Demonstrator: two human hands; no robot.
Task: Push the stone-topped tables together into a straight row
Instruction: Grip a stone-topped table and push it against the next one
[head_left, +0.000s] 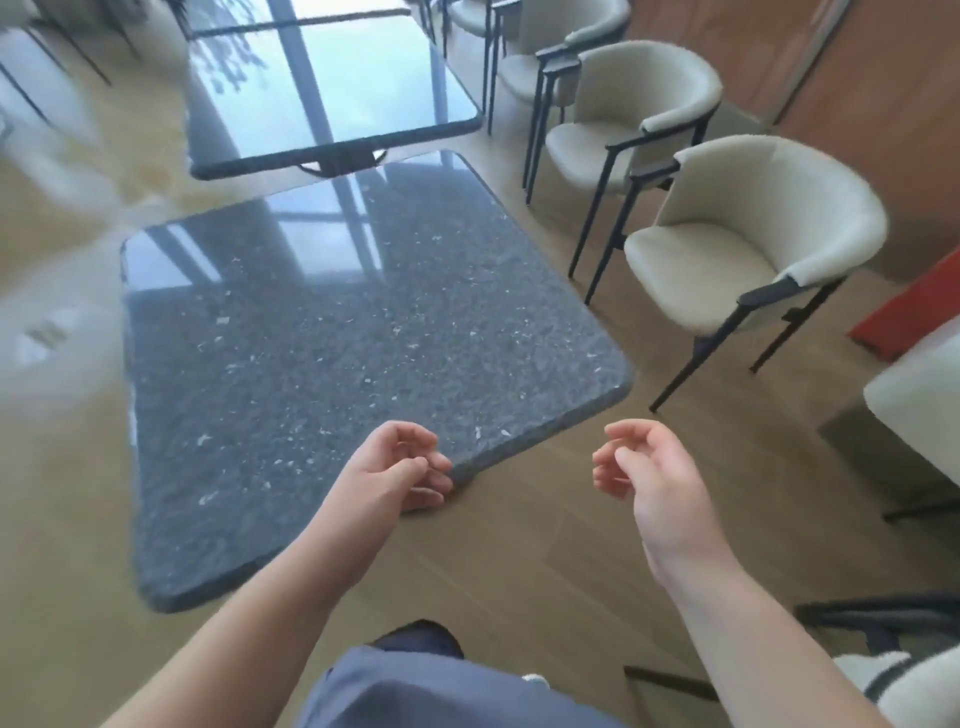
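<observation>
Head view is showing both hands, left (397, 470) and right (644, 470), hanging loosely curled, holding nothing, beside the near table (332, 332), which is lying skewed, apart from the far table (322, 93).

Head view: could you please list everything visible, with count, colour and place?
Near stone-topped table: one, dark speckled grey, centre, skewed to the far one.
Far stone-topped table: one, glossy dark, top centre, set apart.
Chairs: at least three, cream with black legs, along the right.
Floor: light wood.
Red object: one, right edge, unclear.
Trouser leg: blue-grey, bottom centre.
Hands: left hand over the near table's edge; right hand over the floor; both loosely curled, empty.
</observation>
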